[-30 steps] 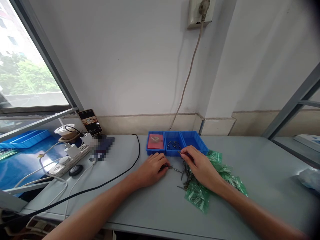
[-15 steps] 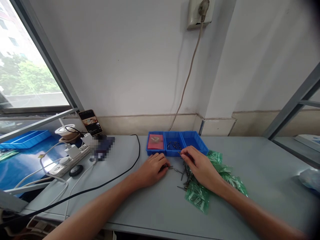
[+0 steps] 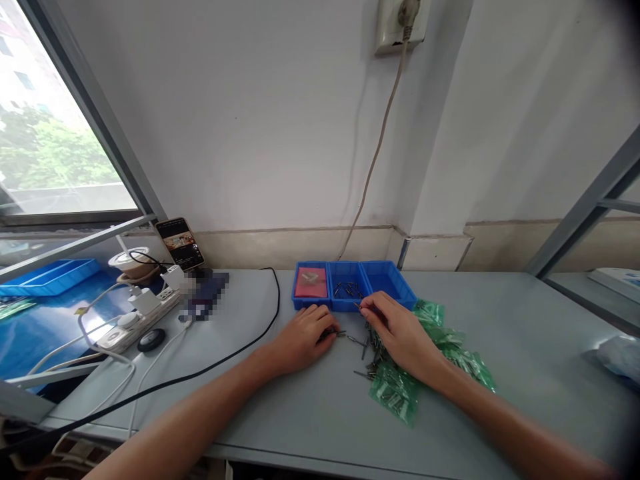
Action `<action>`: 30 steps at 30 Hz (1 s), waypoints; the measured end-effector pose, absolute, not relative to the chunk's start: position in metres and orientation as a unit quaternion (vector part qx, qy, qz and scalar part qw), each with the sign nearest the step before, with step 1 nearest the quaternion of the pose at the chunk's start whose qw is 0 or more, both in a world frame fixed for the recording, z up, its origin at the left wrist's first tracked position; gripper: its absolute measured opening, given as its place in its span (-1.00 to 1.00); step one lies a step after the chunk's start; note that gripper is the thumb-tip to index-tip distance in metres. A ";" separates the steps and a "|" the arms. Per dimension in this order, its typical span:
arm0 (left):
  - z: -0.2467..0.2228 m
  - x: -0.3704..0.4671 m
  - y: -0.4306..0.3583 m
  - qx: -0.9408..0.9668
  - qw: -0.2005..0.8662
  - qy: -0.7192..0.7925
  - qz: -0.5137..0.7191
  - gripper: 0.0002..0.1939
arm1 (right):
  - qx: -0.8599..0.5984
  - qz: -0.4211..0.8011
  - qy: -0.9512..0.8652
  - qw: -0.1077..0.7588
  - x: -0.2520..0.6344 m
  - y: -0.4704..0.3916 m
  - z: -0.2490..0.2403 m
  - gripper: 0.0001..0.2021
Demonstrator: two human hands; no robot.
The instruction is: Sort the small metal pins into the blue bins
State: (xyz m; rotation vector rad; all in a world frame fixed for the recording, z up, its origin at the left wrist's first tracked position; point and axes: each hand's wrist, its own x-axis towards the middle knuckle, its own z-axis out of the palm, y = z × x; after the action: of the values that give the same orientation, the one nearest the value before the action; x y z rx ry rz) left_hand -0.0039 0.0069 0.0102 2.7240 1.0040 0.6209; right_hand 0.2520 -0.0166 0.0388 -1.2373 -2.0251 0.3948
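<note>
My left hand (image 3: 306,339) rests on the grey table, its fingers curled over some thin metal pins (image 3: 341,333) whose ends stick out by the thumb. Between the thumb and fingers of my right hand (image 3: 397,333) is a small metal pin (image 3: 357,305), held by the front edge of a blue tray (image 3: 350,307). More metal pins (image 3: 370,350) lie loose below my right hand and partly hidden by it. Green plastic bags (image 3: 395,397) of such parts lie under and beside my right wrist. Several pins (image 3: 349,289) sit in the tray's middle compartment.
A red packet (image 3: 311,288) fills the tray's left compartment. At left a black cable (image 3: 200,373) crosses the table, near a power strip (image 3: 117,339), a round black object (image 3: 151,340) and a propped phone (image 3: 180,244). A clear plastic bag (image 3: 620,359) lies far right.
</note>
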 end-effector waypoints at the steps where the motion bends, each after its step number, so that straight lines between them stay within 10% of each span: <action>1: 0.011 -0.004 0.007 0.914 0.087 0.337 0.208 -0.89 | -0.481 0.154 -0.785 0.359 0.252 -0.017 0.039 -0.83; 30: 0.010 -0.004 0.006 0.915 0.083 0.337 0.207 -0.89 | -0.482 0.152 -0.774 0.382 0.251 -0.020 0.043 -0.85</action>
State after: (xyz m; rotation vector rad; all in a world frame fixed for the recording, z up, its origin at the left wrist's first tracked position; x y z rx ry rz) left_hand -0.0045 0.0063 0.0097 2.7299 1.0074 0.6178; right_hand 0.2512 -0.0203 0.0431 -1.2293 -1.9735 0.3884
